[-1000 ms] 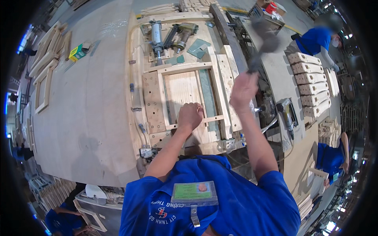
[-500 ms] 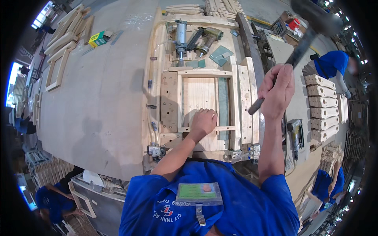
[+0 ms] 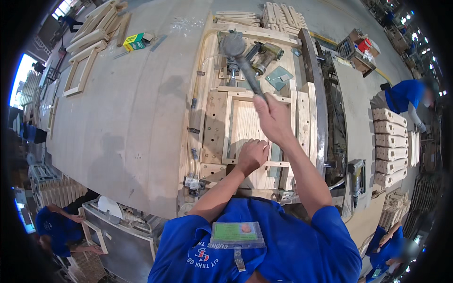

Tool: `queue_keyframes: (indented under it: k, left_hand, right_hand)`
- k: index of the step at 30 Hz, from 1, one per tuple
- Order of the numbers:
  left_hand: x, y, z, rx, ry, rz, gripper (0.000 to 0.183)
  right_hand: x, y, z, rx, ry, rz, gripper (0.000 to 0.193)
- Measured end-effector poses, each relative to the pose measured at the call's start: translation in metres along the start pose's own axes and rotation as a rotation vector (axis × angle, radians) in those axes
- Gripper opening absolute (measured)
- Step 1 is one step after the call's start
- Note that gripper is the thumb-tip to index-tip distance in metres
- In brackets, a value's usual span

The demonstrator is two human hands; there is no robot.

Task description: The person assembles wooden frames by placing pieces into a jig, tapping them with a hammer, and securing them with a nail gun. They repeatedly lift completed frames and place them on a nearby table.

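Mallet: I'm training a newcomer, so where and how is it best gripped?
Probably by the handle, at the end away from the bulky head, from the near side: it is slim and slants back that way, where the right hand grips it.

A hammer (image 3: 245, 66) with a dark, rounded, motion-blurred head and a dark handle slants across the upper middle of the frame, head toward the upper left, its handle gripped in the right hand (image 3: 273, 115). Below it, right of centre, a pale wooden rectangular frame (image 3: 227, 126) lies flat, small dark holes in its lower rail; the curled left hand (image 3: 254, 154) is at its lower part, exact contact unclear.
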State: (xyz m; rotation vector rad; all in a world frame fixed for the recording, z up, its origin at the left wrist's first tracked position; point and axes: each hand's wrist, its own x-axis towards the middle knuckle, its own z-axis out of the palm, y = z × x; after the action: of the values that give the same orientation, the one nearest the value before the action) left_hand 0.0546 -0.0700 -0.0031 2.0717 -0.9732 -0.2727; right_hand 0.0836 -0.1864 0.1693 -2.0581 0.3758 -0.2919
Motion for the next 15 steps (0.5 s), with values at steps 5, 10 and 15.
queue_keyframes:
  k: [5, 10, 15]
  left_hand:
    - [0.003, 0.000, 0.000, 0.057, -0.070, -0.066, 0.026]
    - [0.018, 0.028, -0.011, 0.045, -0.332, -0.204, 0.026]
    - [0.000, 0.005, -0.006, 0.139, -0.179, -0.094, 0.030]
  right_hand:
    - [-0.005, 0.020, 0.014, 0.018, 0.157, -0.175, 0.046]
    - [-0.021, 0.130, 0.032, -0.225, -0.047, 0.155, 0.051]
    - [-0.036, 0.058, -0.004, 0.033, 0.062, 0.163, 0.049]
